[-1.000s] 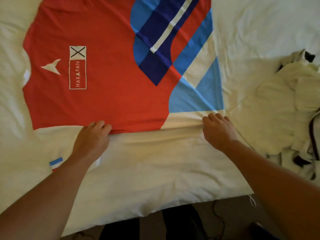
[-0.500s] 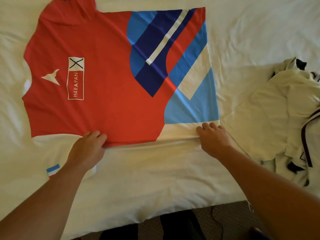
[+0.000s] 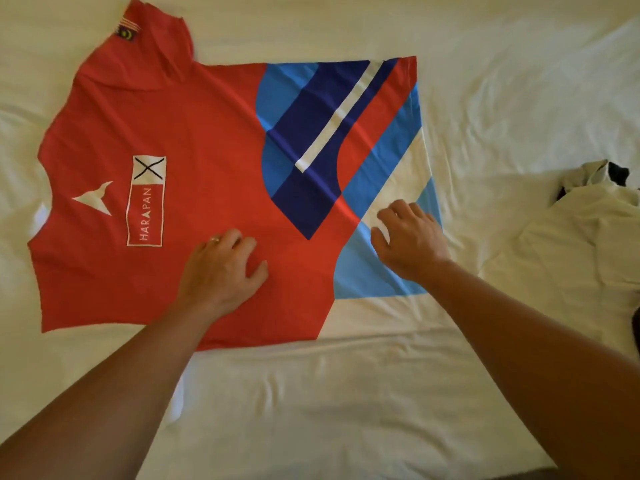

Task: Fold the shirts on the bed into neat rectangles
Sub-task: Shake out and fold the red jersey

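A red shirt [image 3: 207, 140] with a white HARAPAN logo and blue, navy and white stripes lies flat, front up, on the white bed [image 3: 346, 410], collar to the left and hem to the right. One red sleeve points away at the top left. My left hand [image 3: 221, 271] rests palm down on the red lower chest, fingers spread. My right hand [image 3: 408, 237] rests on the light blue and white part near the hem, fingers loosely bent, holding nothing. The near sleeve is mostly hidden under my left forearm.
A crumpled pile of white shirts with black trim [image 3: 588, 244] lies on the bed at the right. The bed's near edge runs along the bottom right, with dark floor just visible below it.
Both hands have left the shirt's near edge and moved up onto its front. The view has shifted, showing the far sleeve and more of the shirt.
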### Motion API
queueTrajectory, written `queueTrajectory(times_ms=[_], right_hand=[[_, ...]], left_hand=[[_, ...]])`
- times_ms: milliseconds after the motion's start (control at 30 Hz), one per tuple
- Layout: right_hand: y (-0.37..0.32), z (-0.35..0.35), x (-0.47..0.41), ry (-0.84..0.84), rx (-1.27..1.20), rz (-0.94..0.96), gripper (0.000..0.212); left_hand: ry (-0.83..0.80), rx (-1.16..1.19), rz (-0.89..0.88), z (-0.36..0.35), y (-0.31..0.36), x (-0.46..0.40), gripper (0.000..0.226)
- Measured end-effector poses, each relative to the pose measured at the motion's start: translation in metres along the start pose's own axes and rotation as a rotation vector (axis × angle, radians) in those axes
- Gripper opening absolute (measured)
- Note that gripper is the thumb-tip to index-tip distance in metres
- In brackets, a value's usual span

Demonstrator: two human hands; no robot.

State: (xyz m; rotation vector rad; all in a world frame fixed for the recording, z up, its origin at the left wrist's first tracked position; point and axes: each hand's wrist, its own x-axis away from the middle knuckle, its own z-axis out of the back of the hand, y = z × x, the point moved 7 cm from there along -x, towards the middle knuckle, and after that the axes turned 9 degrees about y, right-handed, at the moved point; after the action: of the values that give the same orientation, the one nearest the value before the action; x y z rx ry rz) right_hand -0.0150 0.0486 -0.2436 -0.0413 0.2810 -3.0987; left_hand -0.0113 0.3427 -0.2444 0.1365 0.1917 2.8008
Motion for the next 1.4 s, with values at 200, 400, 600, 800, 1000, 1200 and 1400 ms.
queueTrajectory(times_ms=[200,400,600,800,1000,1200,1400], right_hand=[[0.003,-0.01,-0.122,0.115,-0.023,0.071,0.048],[0.025,-0.033,-0.218,0.033,0.01,0.028,0.063],[0.084,-0.056,-0.245,-0.046,0.092,-0.087,0.069],[0.084,-0.04,-0.267,0.031,0.073,-0.022,0.065],[0.115,-0.051,-0.272,-0.069,0.147,-0.098,0.072],[0.111,-0.044,-0.279,-0.2,0.197,-0.081,0.08],[0.078,-0.018,-0.23,-0.03,0.113,-0.025,0.066]], left_hand=[[0.14,0.026,0.168,-0.023,-0.011,-0.11,0.067],[0.177,0.003,0.342,-0.044,-0.048,-0.158,0.076],[0.105,-0.03,0.36,-0.052,-0.052,-0.159,0.084],[0.134,0.004,0.369,-0.039,-0.06,-0.185,0.079],[0.045,-0.017,0.393,-0.052,-0.065,-0.193,0.085],[-0.03,0.005,0.401,-0.054,-0.066,-0.196,0.087],[0.031,-0.072,0.34,-0.033,-0.053,-0.178,0.082]])
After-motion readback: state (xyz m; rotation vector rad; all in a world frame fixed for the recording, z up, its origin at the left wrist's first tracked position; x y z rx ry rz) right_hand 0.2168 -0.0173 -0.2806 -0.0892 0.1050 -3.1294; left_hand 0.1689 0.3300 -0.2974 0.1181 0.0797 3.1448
